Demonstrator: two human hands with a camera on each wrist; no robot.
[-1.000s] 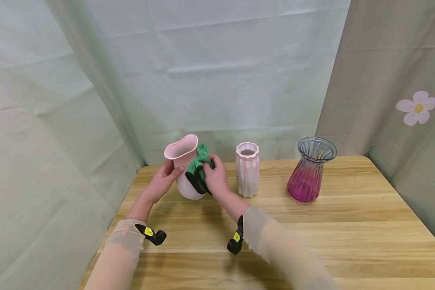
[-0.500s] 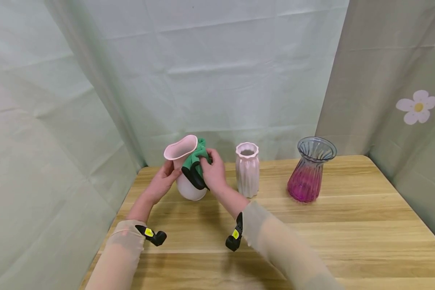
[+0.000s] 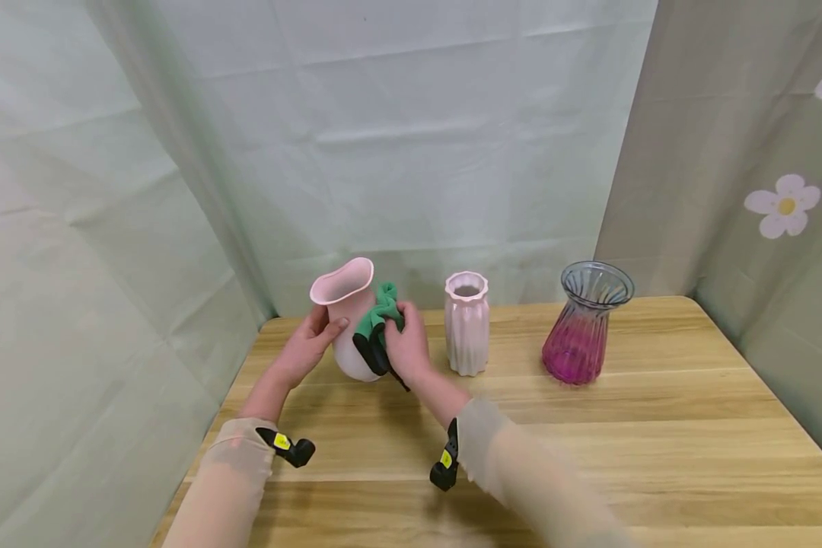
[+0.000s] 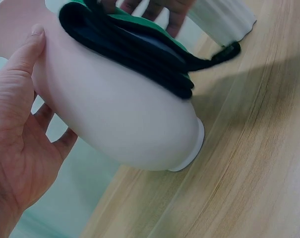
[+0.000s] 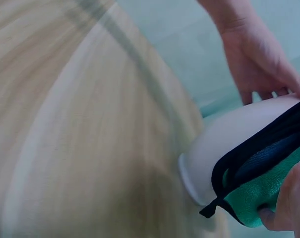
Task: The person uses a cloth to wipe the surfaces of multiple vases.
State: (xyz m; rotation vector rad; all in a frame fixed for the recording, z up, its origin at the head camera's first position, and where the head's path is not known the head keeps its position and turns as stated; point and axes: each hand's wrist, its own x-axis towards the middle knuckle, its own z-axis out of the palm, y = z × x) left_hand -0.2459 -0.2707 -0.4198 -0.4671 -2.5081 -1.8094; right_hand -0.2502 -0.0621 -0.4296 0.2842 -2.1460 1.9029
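A pale pink vase [image 3: 348, 356] with a wavy flared rim leans slightly at the left of the table. Its neck is held by my left hand [image 3: 304, 348], thumb on the near side and fingers behind. My right hand [image 3: 409, 342] grips a folded green cloth [image 3: 381, 310] with black edging, pressed against the right side of the vase. In the left wrist view the black edging lies across the vase's rounded body [image 4: 110, 104], with a loose strap end sticking out. The right wrist view shows the vase's foot ring [image 5: 188, 181]; whether it touches the table I cannot tell.
A pearly pink fluted vase [image 3: 467, 331] stands just right of my right hand. Farther right is a ribbed glass vase [image 3: 577, 342], grey-blue above and magenta below. The wooden table [image 3: 630, 457] ends at hanging curtains [image 3: 411, 152] behind and on the left.
The cloth in my right hand has moved up toward the vase's neck and then back down along its right side. My left hand keeps its hold on the vase.
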